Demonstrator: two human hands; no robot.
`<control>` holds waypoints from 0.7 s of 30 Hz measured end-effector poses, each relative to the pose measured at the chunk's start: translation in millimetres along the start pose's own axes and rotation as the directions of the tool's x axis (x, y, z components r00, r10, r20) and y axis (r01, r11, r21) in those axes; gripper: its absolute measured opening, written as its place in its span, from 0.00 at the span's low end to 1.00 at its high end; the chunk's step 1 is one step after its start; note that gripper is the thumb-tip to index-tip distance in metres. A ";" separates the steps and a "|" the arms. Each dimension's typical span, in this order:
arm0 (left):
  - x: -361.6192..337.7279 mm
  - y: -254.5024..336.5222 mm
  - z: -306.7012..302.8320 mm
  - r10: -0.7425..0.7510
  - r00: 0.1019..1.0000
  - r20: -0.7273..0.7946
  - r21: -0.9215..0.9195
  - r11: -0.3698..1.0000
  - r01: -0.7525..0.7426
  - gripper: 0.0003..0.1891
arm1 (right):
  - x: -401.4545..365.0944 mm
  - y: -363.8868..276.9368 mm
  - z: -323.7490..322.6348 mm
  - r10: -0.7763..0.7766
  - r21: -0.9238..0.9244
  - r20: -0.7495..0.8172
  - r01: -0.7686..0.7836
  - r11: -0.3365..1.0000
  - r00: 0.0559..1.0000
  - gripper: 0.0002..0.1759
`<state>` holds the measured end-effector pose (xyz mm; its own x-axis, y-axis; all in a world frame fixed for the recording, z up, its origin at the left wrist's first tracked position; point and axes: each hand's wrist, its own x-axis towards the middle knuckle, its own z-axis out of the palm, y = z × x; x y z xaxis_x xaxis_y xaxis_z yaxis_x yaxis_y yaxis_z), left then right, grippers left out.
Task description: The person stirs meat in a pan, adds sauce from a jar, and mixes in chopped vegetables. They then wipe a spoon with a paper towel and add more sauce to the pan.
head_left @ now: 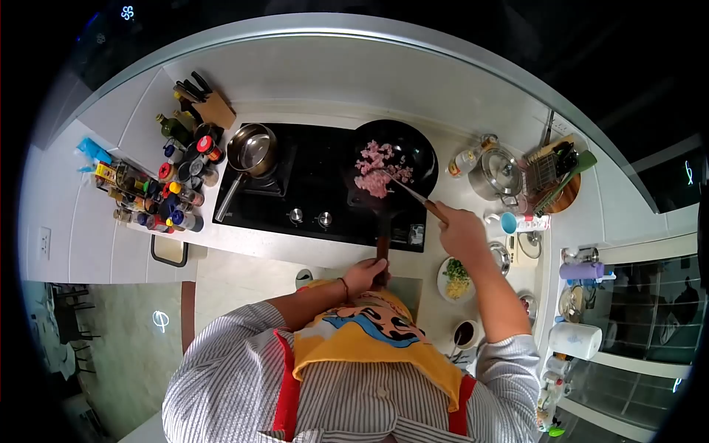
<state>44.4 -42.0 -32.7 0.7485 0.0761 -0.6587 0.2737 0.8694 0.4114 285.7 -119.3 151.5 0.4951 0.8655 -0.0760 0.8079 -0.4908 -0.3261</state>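
Note:
A black wok (413, 151) sits on the right burner of the black hob (317, 184), with pink minced meat (378, 170) inside. My left hand (365, 275) grips the wok's long handle near the counter's front edge. My right hand (459, 230) holds a wooden-handled spatula (415, 195), its metal end resting in the meat.
A steel saucepan (251, 151) is on the left burner. Spice jars and bottles (166, 184) and a knife block (210, 107) crowd the left counter. To the right are a lidded steel pot (496, 173), a plate of chopped greens (456, 279) and a dark sauce bowl (464, 334).

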 end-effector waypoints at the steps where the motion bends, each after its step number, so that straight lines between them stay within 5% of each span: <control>1: 0.2 -7.7 -6.1 0.112 0.994 -0.012 0.184 0.977 -0.108 0.23 | -9.1 -5.7 -23.4 -0.034 -0.049 0.023 0.035 0.998 0.999 0.27; 3: -7.2 -4.8 -4.1 0.241 0.970 -0.009 0.358 0.907 -0.222 0.23 | -11.7 -11.0 -46.0 -0.028 -0.130 0.085 0.039 0.991 0.996 0.26; 5: -34.7 1.8 7.3 0.174 0.978 -0.111 0.435 0.894 -0.110 0.23 | -2.2 -3.5 -32.4 -0.074 -0.224 0.152 0.107 0.969 0.986 0.26; 10: -23.4 -1.0 -3.8 0.267 0.963 -0.028 0.390 0.890 -0.236 0.24 | 35.9 23.7 6.2 0.005 -0.093 0.003 -0.005 0.996 1.000 0.25; 13: -21.3 10.9 -41.3 0.073 0.996 -0.052 0.207 0.976 -0.060 0.21 | 27.3 25.1 27.2 0.027 0.001 -0.030 -0.027 1.000 0.999 0.24; 15: 18.0 14.7 -107.8 0.496 0.866 -0.062 0.671 0.663 -0.332 0.21 | 23.8 17.7 17.8 0.029 0.001 -0.043 -0.029 1.000 0.999 0.24; 17: 25.2 53.4 -133.7 0.790 0.613 0.007 1.000 0.002 -0.014 0.26 | 7.6 9.6 -12.4 -0.014 -0.052 0.000 0.014 0.999 1.000 0.23; 19: 35.1 79.4 -126.4 0.828 0.561 -0.009 0.972 -0.125 0.200 0.24 | 0.7 0.2 -25.7 0.038 -0.075 0.013 -0.037 0.996 0.999 0.22; 21: 52.0 95.1 -138.2 0.775 0.631 -0.009 0.944 -0.201 0.261 0.25 | -0.3 -9.1 -23.5 0.123 -0.116 0.061 -0.115 0.987 0.991 0.22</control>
<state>25.9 112.1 -114.8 0.6795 0.7265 -0.1026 0.7103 -0.6162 0.3402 285.7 -117.4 176.7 0.5701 0.8032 -0.1726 0.7771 -0.5954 -0.2039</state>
